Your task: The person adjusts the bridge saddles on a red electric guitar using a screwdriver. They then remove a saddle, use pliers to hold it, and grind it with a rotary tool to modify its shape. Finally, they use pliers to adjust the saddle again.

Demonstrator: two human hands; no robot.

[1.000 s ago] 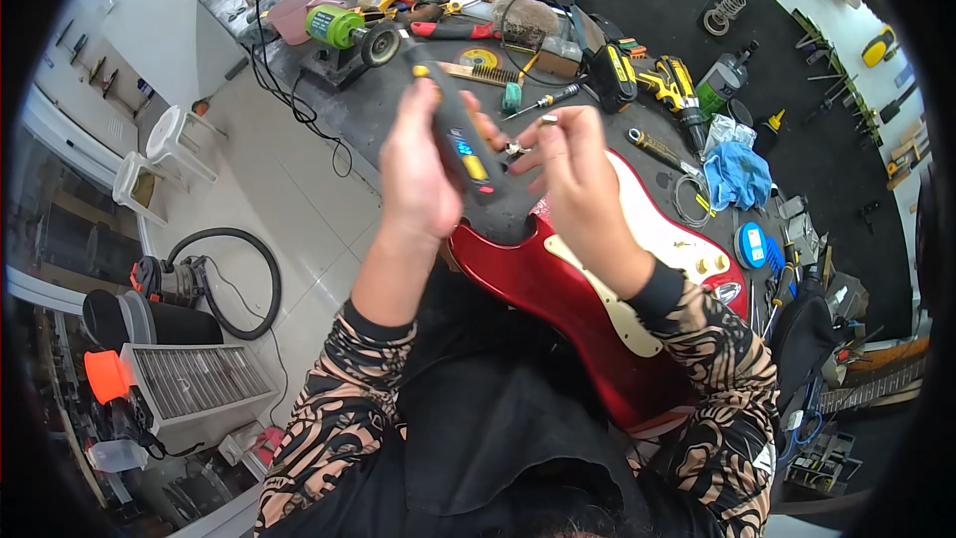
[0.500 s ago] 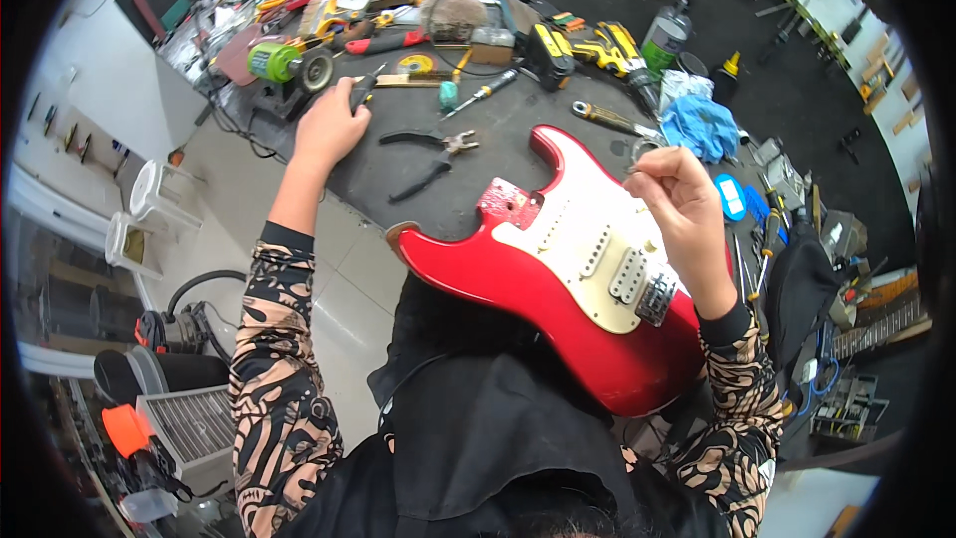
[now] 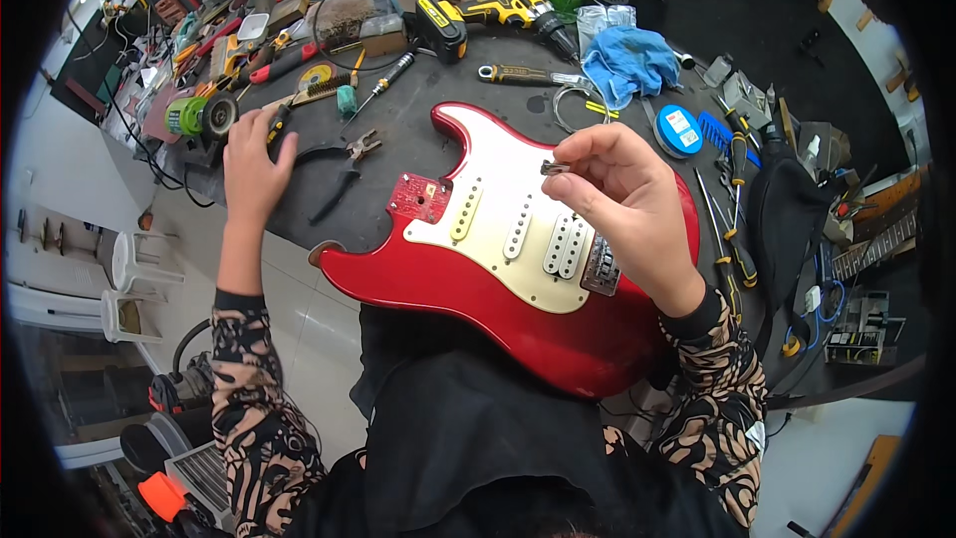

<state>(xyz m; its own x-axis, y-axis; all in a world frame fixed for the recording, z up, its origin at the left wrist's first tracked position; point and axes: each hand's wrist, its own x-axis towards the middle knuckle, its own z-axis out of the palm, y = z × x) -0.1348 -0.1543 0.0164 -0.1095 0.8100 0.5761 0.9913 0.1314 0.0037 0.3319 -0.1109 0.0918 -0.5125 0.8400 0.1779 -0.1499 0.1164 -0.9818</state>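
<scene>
A red electric guitar body [image 3: 448,289] with a cream pickguard [image 3: 488,224] lies tilted across my lap and the bench's near edge. Over its upper right part, my right hand [image 3: 622,199] pinches a small metal piece [image 3: 554,168] between thumb and forefinger; its exact kind is too small to tell. My left hand [image 3: 254,161] is at the bench on the left, its fingers curled round a slim black-and-yellow tool [image 3: 280,124], mostly covered by the hand. Between that hand and the guitar rest black-handled pliers [image 3: 344,174] with their handles spread.
An adjustable wrench [image 3: 528,74], a coil of wire [image 3: 570,110] and a blue cloth [image 3: 629,65] lie beyond the guitar. A yellow drill [image 3: 513,5] stands behind them. Left is a green bench grinder [image 3: 199,117]; right are a round blue tin [image 3: 678,130] and several screwdrivers [image 3: 737,159].
The view has swung right, shifting everything leftward. My right hand has turned, so the small metal piece now shows at its fingertips. My left hand stays by the same slim tool.
</scene>
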